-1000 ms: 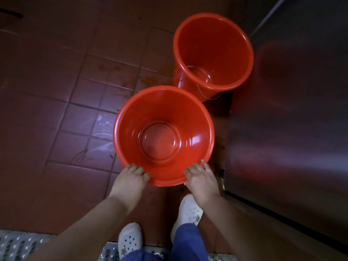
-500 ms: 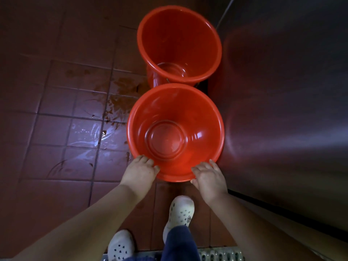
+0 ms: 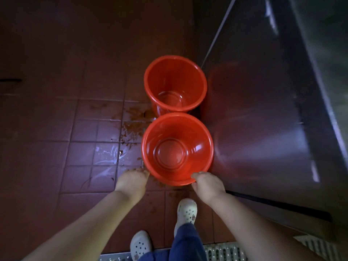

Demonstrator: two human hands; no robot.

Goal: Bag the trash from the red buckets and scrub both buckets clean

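A person's right hand [image 3: 209,182] curls its fingers over the nearest edge of the near bucket [image 3: 199,140], clamped on the rim. The left hand [image 3: 131,178] sits at the rim's lower left with its fingers bent against the outer wall. Whether that hand truly clasps the bucket or only steadies it cannot be told, since the fingertips are hidden.

The near bucket stands upright on the tiled floor [image 3: 56,129], close against a steel cabinet [image 3: 263,129] on the person's right. Its inside is bare and glossy, with no trash showing. Just beyond it, rims almost touching, the far bucket [image 3: 160,78] also stands upright beside the cabinet. It holds what looks like a thin film of water [image 3: 170,98] at the bottom and nothing else.

With both buckets empty of rubbish, the bagging seems to be finished, though no bag is in view to confirm it. Neither a brush nor a sponge is visible, and both interiors look clean, so the scrubbing appears done or nearly so. The far bucket may yet need draining.

Brown scraps [image 3: 131,127] lie scattered over wet tiles left of the buckets. Below the arms are the person's white clogs [image 3: 186,210] and a drain grate [image 3: 224,251].
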